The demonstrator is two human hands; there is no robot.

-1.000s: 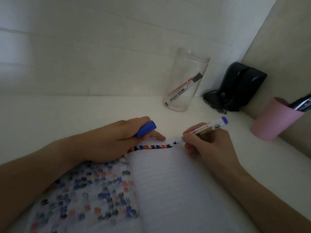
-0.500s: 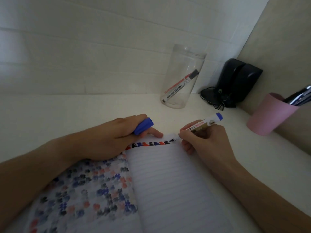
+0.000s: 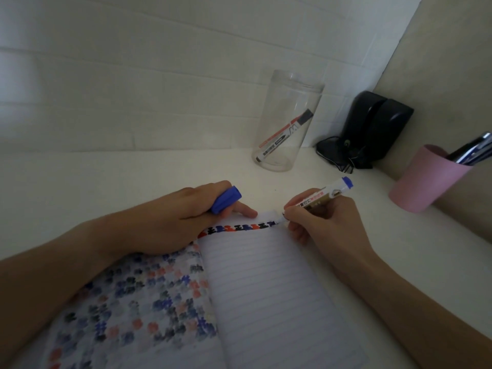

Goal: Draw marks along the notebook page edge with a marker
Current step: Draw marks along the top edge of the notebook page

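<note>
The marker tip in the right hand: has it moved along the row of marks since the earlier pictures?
Yes. The marker tip has moved rightward against the row of marks, now past its last mark, nearer the page's right corner.

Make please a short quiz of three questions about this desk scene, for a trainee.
1. True or false: the left hand holds the blue cap.
2. Where does the marker tip touch the notebook? A) top right corner of the lined page B) the page middle C) the bottom edge
3. What lies inside the jar?

Key: 1 true. 2 A; the right hand holds it there. 3 One capped marker, leaning.
</note>
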